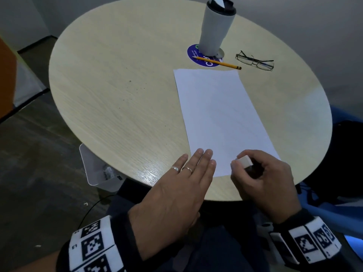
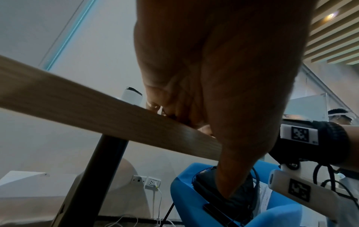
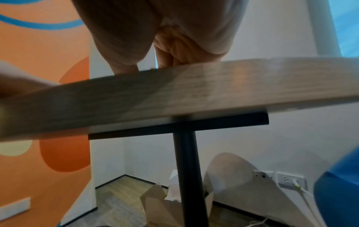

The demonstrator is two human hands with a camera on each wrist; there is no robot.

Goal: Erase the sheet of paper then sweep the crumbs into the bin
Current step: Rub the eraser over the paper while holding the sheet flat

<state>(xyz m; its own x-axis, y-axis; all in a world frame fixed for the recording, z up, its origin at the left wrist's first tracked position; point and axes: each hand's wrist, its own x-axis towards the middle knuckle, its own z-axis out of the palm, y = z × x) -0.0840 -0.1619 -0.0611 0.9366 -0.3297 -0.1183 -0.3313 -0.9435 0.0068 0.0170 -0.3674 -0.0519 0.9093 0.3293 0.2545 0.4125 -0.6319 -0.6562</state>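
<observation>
My right hand (image 1: 263, 179) fingers pinch the eraser (image 1: 245, 161) over the sheet (image 1: 222, 114) near edge, long axis running away; left hand (image 1: 182, 185) flat.

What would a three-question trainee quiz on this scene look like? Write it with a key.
1. True or false: the right hand holds the pencil.
2. What rests under the left hand fingertips? A) glasses B) sheet of paper corner C) tumbler
3. Where does the bin stand?

Key:
1. False; it pinches the eraser.
2. B
3. On the floor, partly under the table edge, to the person's left.
</observation>
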